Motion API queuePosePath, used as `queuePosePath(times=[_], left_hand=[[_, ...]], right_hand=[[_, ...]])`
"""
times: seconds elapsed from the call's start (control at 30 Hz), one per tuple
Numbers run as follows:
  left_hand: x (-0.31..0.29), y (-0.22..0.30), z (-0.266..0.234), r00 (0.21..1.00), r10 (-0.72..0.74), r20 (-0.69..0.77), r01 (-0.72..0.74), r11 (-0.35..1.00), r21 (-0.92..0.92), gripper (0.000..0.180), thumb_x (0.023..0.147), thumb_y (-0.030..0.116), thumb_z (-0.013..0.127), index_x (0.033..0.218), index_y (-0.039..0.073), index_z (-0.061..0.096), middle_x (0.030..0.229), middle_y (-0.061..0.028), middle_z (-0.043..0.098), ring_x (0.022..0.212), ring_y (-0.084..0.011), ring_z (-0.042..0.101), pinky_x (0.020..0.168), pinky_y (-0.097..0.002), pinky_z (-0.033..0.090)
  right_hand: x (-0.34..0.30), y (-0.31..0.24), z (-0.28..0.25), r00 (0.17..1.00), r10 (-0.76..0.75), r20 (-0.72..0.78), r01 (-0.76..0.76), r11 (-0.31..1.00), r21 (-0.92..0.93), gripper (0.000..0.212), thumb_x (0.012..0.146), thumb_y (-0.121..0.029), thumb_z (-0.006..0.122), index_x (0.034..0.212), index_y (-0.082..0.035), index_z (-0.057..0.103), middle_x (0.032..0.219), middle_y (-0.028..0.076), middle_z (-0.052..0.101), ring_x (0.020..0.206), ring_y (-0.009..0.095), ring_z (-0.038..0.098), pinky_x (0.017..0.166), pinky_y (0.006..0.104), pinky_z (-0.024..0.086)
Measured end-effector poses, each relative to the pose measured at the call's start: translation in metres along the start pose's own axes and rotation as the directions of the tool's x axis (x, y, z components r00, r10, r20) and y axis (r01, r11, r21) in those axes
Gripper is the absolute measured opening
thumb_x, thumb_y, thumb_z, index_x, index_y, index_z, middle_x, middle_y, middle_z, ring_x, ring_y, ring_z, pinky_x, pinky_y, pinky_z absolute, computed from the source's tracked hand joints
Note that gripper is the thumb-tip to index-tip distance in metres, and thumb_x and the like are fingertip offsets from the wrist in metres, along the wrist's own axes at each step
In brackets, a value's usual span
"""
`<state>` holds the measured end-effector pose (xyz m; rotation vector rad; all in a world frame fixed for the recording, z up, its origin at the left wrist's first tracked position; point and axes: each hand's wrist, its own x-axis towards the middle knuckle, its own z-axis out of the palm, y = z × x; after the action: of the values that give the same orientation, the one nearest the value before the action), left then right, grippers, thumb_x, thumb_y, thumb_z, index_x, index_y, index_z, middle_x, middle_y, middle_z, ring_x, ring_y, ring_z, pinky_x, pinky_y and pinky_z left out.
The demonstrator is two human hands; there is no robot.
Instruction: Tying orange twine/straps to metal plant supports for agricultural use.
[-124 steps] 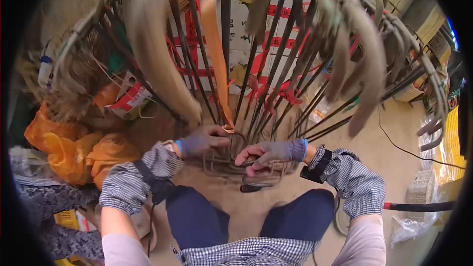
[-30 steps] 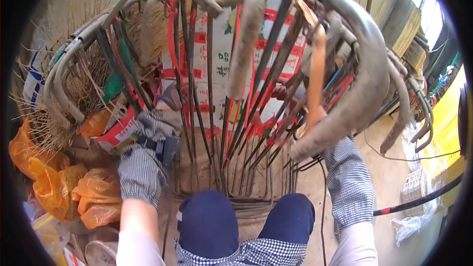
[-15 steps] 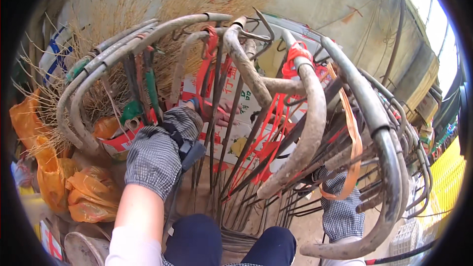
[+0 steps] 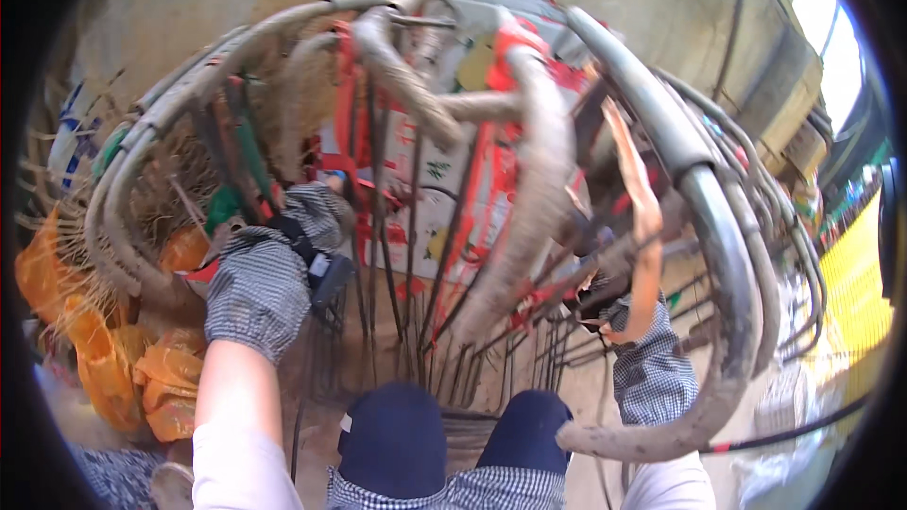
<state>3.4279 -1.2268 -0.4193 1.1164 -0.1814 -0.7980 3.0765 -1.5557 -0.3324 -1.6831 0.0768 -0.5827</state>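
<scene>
curved rods (image 4: 529,179) gripped both hands; red-white sign (image 4: 444,198) behind.

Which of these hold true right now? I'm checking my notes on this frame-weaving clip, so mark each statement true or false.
1. Both forearms wear checked sleeve covers. True: the left hand and the right hand each come out of one.
2. The left hand rests flat on the person's knee. False: it is raised among the upright dark rods of the cage-like frame.
3. Orange plastic bags lie at the person's left. True.
4. The frame's thick curved ribs are bright blue. False: they look grey-brown and rough.
5. The right hand is in full view. False: ribs and an orange strip hide most of it, so its grip cannot be made out.
</scene>
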Motion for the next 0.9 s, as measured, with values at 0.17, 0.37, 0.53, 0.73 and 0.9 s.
queuePosePath(times=[0.17, 0.37, 0.53, 0.73, 0.9], left_hand=[[-0.002, 0.002, -0.004, 1.000, 0.002, -0.015, -0.002, 0.999, 0.034, 0.025, 0.091, 0.027, 0.047, 0.095, 0.006, 0.061, 0.084, -0.0083, 0.064, 0.076, -0.0184, 0.062, 0.062, -0.0316, 0.050], [-0.004, -0.002, 0.014, 1.000, 0.009, -0.002, -0.009, 0.998, 0.054, 0.025, 0.090, 0.026, 0.048, 0.093, 0.005, 0.062, 0.081, -0.0086, 0.064, 0.073, -0.0182, 0.062, 0.062, -0.0313, 0.049], [-0.023, -0.002, 0.011, 0.999, 0.040, -0.023, -0.038, 0.996, 0.082, 0.026, 0.090, 0.026, 0.048, 0.090, 0.005, 0.063, 0.078, -0.0089, 0.064, 0.071, -0.0180, 0.062, 0.061, -0.0311, 0.049], [-0.047, 0.002, 0.014, 0.988, 0.114, -0.107, -0.096, 0.982, 0.160, 0.026, 0.090, 0.026, 0.049, 0.088, 0.004, 0.064, 0.075, -0.0091, 0.064, 0.068, -0.0177, 0.062, 0.060, -0.0309, 0.048], [-0.072, -0.004, 0.040, 0.929, 0.294, -0.226, -0.174, 0.884, 0.433, 0.027, 0.090, 0.025, 0.049, 0.085, 0.004, 0.064, 0.072, -0.0094, 0.064, 0.066, -0.0175, 0.062, 0.059, -0.0307, 0.048]], right_hand=[[-0.080, -0.002, -0.004, 0.942, -0.173, -0.288, 0.077, 0.945, -0.317, 0.031, 0.085, -0.013, 0.058, 0.112, 0.002, 0.055, 0.104, 0.010, 0.060, 0.096, 0.019, 0.057, 0.086, 0.0305, 0.043], [-0.176, 0.075, -0.009, 0.947, -0.040, -0.318, -0.119, 0.877, -0.466, 0.044, 0.077, -0.008, 0.064, 0.119, -0.003, 0.052, 0.103, 0.013, 0.059, 0.098, 0.020, 0.056, 0.083, 0.0307, 0.045], [-0.123, 0.112, 0.005, 0.889, 0.125, -0.441, -0.404, 0.667, -0.626, 0.060, 0.074, -0.025, 0.071, 0.121, 0.001, 0.045, 0.108, 0.017, 0.059, 0.096, 0.028, 0.060, 0.079, 0.0349, 0.047], [-0.157, 0.076, 0.004, 0.893, 0.249, -0.376, -0.434, 0.700, -0.567, 0.035, 0.076, -0.023, 0.064, 0.100, 0.000, 0.053, 0.079, 0.012, 0.063, 0.073, 0.020, 0.063, 0.066, 0.0327, 0.049], [-0.182, 0.032, -0.006, 0.901, 0.387, -0.196, -0.406, 0.912, -0.064, 0.023, 0.081, -0.017, 0.063, 0.096, -0.002, 0.057, 0.074, -0.001, 0.059, 0.065, 0.006, 0.056, 0.058, 0.0195, 0.043]])
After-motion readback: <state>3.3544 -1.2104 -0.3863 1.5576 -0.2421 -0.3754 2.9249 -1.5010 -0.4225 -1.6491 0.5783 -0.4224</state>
